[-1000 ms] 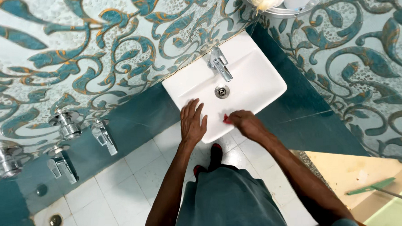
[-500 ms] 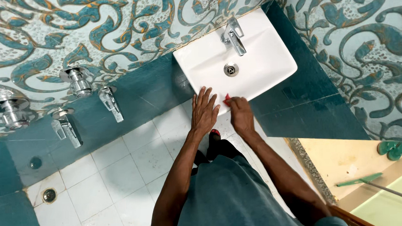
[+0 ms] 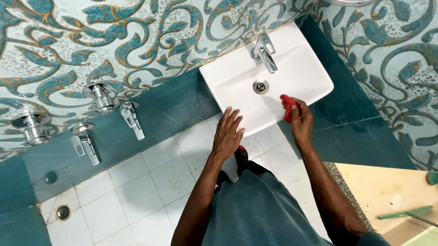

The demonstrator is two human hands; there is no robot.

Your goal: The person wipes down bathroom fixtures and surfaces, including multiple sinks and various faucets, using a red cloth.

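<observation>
Two hands at white washbasin (image 3: 237, 81), apart. Right hand (image 3: 301, 120) clamped on red cloth (image 3: 288, 106), pressed against front-right rim, cloth's long axis running roughly up the rim toward drain (image 3: 260, 86). Left hand (image 3: 228, 133) flat, fingers spread, braced on front-left edge (holding nothing). Cloth lying beyond right hand's fingertips, basin-ward; left hand farther from it. Chrome tap (image 3: 265, 52) behind drain, untouched.
</observation>
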